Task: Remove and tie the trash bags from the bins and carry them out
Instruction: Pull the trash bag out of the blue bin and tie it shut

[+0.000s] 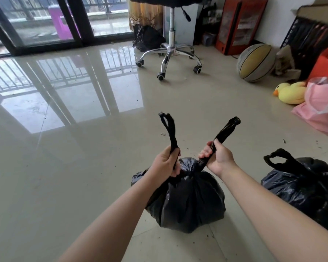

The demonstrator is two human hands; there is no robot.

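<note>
Left hand (pixel 166 163): I see it gripping the bag's left handle (pixel 169 129)
Right hand (pixel 219 156): gripping the right handle (pixel 227 129)
Black trash bag (pixel 187 201): on the tiled floor (pixel 83 167), between my forearms
Second bag (pixel 301 186): tied, just right

Single view, worn at head height and angled forward and down across a glossy tiled floor (pixel 68 167). Both forearms enter from the bottom edge, so the left hand (pixel 165 163) and right hand (pixel 219 157) sit just below centre, close to the lens, above a black trash bag (pixel 189 199). A second black bag (pixel 301 188) lies at the right margin. The far side of the room fills the top: sliding glass doors (pixel 45 27) upper left, an office chair base (pixel 169 55) upper centre. Wide-angle bending curves the door frames and floor lines near the edges.
</note>
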